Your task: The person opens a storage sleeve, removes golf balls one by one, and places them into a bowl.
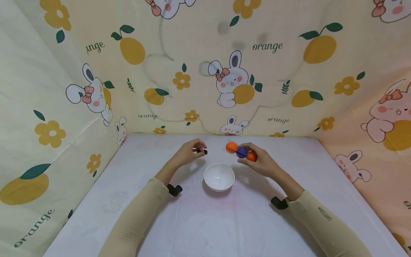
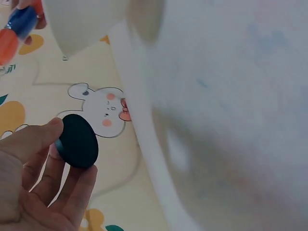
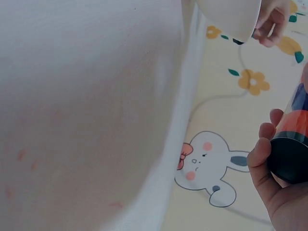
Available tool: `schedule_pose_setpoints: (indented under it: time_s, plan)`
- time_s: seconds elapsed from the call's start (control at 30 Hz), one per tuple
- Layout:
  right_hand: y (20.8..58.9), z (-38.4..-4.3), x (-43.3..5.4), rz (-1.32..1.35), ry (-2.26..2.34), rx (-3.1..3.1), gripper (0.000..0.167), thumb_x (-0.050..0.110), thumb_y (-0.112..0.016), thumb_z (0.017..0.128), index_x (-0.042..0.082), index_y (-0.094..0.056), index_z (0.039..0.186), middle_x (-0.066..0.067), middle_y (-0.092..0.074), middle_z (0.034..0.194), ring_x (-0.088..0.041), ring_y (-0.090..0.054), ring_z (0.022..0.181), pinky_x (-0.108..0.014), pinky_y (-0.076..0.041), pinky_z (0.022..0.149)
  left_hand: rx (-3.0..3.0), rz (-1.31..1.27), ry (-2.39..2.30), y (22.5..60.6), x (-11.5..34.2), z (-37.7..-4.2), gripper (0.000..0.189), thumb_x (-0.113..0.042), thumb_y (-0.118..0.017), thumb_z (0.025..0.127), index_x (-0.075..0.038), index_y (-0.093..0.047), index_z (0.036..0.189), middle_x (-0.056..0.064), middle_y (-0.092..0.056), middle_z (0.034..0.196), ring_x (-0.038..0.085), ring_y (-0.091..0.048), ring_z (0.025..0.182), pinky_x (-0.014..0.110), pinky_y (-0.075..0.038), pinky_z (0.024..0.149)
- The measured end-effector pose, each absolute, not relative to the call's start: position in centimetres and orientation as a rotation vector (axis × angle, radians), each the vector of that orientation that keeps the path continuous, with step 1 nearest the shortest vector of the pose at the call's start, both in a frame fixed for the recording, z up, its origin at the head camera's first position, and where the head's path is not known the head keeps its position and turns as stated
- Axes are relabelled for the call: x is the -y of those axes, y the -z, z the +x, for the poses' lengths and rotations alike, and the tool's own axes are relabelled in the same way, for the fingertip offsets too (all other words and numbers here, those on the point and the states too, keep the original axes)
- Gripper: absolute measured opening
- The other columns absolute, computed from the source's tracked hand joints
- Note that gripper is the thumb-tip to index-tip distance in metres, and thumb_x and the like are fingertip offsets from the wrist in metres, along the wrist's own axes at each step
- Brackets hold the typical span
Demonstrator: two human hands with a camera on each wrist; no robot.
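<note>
Between thumb and fingers, my left hand (image 1: 187, 152) pinches a round black lid (image 2: 78, 141), seen nearly face-on in the left wrist view. My right hand (image 1: 261, 162) grips a clear tube with orange and blue balls (image 1: 242, 151) in a row inside. The tube is tilted, its far end pointing left and slightly up, toward the left hand. A black end piece (image 3: 288, 161) closes the tube's near end in the right wrist view. Below and between both hands stands a white bowl (image 1: 219, 178) on the table; nothing shows inside it. Lid and tube are apart.
A white cloth covers the table (image 1: 205, 221). Fabric walls (image 1: 199, 43) printed with rabbits and oranges rise at the back and both sides. Black wrist mounts (image 1: 174, 190) stick out near the beige sleeves (image 1: 135, 214), low over the table.
</note>
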State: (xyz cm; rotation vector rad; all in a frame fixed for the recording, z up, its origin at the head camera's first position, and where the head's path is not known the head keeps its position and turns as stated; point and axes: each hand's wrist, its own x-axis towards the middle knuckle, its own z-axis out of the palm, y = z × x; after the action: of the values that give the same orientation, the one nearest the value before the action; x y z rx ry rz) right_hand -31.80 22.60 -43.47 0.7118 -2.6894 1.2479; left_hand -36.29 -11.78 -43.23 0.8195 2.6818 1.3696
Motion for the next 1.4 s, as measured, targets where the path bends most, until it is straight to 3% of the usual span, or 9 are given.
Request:
schedule_pose_setpoints:
  time_s: [0.53,0.77,1.13,1.4]
  plan:
    - [43.9,-31.7,-22.9,0.724,-1.246,2.683,0.060,0.030,-0.086,0.095,0.016,-0.058,0.146,-0.018,-0.067,0.136,-0.036,-0.067,0.118,-0.056,-0.057,0.104,-2.730,0.762,-1.140,44.7,13.8,-36.5,0.029,-0.002,-0.077,0.098,0.000,-0.065,0.125,0.007,-0.071,0.100,0.024,-0.067,0.102,0.049,-0.052,0.106]
    - [43.8,-31.6,-23.0,0.736,-1.262,2.679,0.059,0.029,-0.086,0.095,0.016,-0.059,0.146,-0.018,-0.067,0.137,-0.036,-0.067,0.119,-0.057,-0.056,0.105,-2.718,0.710,-1.068,45.1,14.1,-36.7,0.029,-0.002,-0.079,0.097,-0.003,-0.066,0.123,0.004,-0.070,0.098,0.017,-0.063,0.091,0.037,-0.052,0.090]
    - [43.6,-31.4,-22.9,0.737,-1.253,2.683,0.059,0.032,-0.086,0.095,0.018,-0.060,0.146,-0.016,-0.068,0.137,-0.035,-0.067,0.119,-0.056,-0.057,0.104,-2.732,0.690,-1.013,45.2,14.4,-36.8,0.026,0.000,-0.078,0.096,-0.003,-0.067,0.119,0.005,-0.070,0.095,0.015,-0.061,0.085,0.030,-0.050,0.078]
    - [43.5,-31.2,-23.0,0.731,-1.241,2.698,0.060,0.032,-0.086,0.094,0.018,-0.060,0.146,-0.015,-0.067,0.137,-0.035,-0.066,0.120,-0.055,-0.057,0.104,-2.791,0.678,-0.938,45.2,14.2,-36.5,0.020,-0.010,-0.077,0.100,-0.005,-0.070,0.118,0.002,-0.072,0.096,0.015,-0.063,0.086,0.034,-0.053,0.081]
